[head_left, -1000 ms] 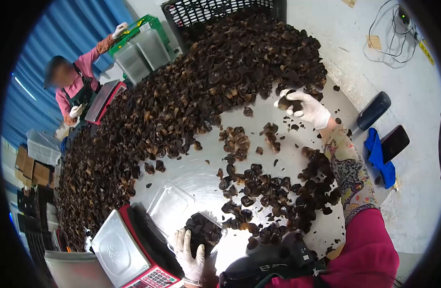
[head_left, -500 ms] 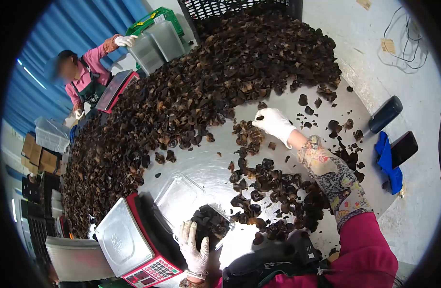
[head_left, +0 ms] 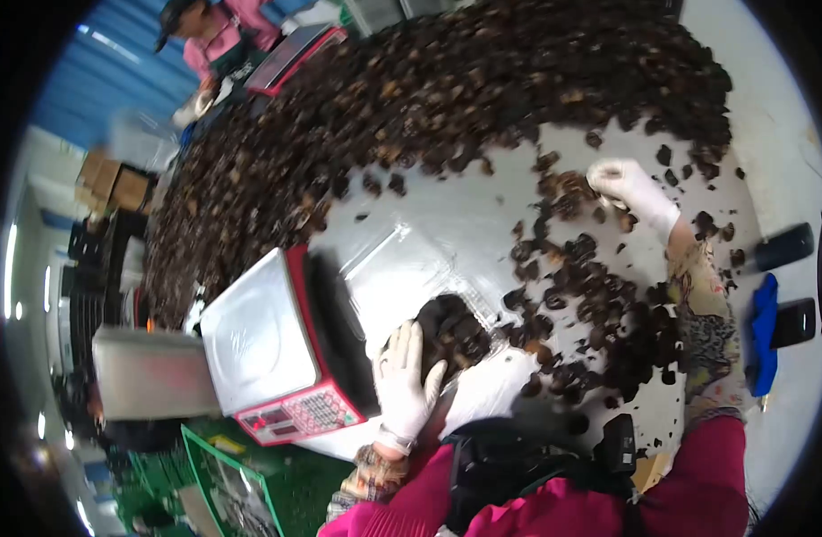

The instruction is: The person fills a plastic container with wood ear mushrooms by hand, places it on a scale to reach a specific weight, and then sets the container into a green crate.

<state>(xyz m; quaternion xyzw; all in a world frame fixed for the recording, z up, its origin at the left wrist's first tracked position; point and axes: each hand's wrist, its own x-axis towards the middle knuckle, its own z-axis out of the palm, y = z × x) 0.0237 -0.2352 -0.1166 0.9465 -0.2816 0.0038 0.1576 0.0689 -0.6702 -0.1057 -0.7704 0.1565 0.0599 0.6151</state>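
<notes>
Steel tabletop point(head_left: 447, 215) ran away from the person, its far half buried under a heap of dried black fungus point(head_left: 447, 89) that left only a bare patch in the middle for moving. Near the front edge a clear plastic box point(head_left: 456, 336) sat heaped with fungus, just right of the red scale point(head_left: 277, 345). The left hand point(head_left: 406, 380), gloved, lay flat on the box's near side with fingers spread, seemingly steadying it. The right hand point(head_left: 628, 183) reached to the far right, fingers curled together over loose pieces scattered there point(head_left: 599, 295); whether it held any could not be told. A phone point(head_left: 792, 322) lay well right.
</notes>
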